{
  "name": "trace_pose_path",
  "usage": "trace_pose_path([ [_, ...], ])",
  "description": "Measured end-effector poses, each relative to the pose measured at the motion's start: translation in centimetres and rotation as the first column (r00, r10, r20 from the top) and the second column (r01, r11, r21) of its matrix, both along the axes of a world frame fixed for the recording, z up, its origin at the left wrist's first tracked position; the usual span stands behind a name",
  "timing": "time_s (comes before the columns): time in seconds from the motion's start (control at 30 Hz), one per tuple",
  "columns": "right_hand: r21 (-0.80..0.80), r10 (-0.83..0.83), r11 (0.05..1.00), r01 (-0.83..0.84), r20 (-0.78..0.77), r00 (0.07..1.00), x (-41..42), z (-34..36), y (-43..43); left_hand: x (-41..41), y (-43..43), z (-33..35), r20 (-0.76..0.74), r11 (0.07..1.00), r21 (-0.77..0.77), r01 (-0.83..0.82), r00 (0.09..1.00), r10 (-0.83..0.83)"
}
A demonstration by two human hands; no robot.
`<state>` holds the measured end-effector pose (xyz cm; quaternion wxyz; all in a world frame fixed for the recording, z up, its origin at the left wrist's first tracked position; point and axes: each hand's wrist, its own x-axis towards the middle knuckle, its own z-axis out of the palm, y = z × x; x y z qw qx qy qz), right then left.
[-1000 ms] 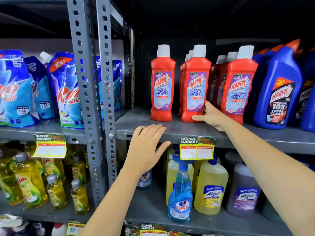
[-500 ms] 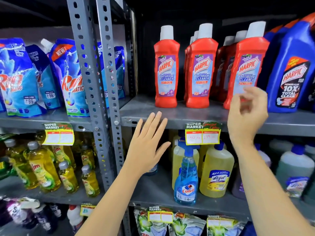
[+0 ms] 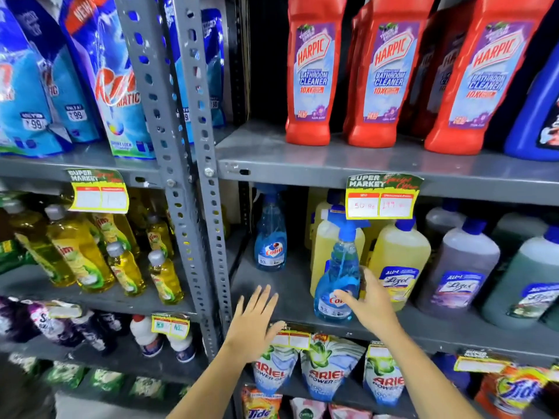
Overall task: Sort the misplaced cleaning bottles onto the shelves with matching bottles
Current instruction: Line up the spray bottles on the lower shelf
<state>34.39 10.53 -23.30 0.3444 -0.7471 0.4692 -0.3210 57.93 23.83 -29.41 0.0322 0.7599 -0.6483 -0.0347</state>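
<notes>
Clearly the thing in hand is the blue Colin spray bottle (image 3: 338,279) standing upright at the front of the middle shelf (image 3: 290,297), pressed against the yellow Lizol bottles (image 3: 399,261) just behind and at its three o'clock. It looks misplaced there; a second Colin spray bottle (image 3: 270,240) stands alone further back, at about ten o'clock from it, with bare shelf between them.

The right hand (image 3: 367,303) is half-curled around the lower body of the front bottle, thumb across the label and fingers (image 3: 364,275) reaching to its far side. Whether it has truly gripped I cannot tell; the hold looks unfinished. The left hand (image 3: 254,322) is spread wide and flat at the shelf's front edge, at eight o'clock from the bottle, holding nothing.

To do this well, I judge the right hand should close firmly around the waist of the bottle rather than the trigger head, which sits close under the price tag (image 3: 382,196) at twelve o'clock and could snag. Lift a little, draw it clear of the yellow bottles so none tips, then carry it toward ten o'clock and set it upright just beside its match. The left hand could steady the neighbours.
</notes>
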Motion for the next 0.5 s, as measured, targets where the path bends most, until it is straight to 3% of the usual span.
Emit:
trace_pose_path([
  [0.1,0.137,0.024,0.990,-0.007,-0.116,0.993,0.0,-1.5,-0.6,0.4,0.6,-2.3,-0.002,0.999,0.040,-0.011,1.000,0.011],
  [0.2,0.118,-0.025,0.992,0.050,-0.198,0.980,0.1,-2.6,-0.7,0.6,0.8,-3.3,0.031,1.000,-0.003,-0.008,0.999,0.008],
  [0.5,0.105,-0.061,0.992,0.075,-0.125,0.990,3.2,-3.4,0.8,0.6,0.8,-4.1,0.040,0.998,-0.055,-0.012,0.999,0.014],
])
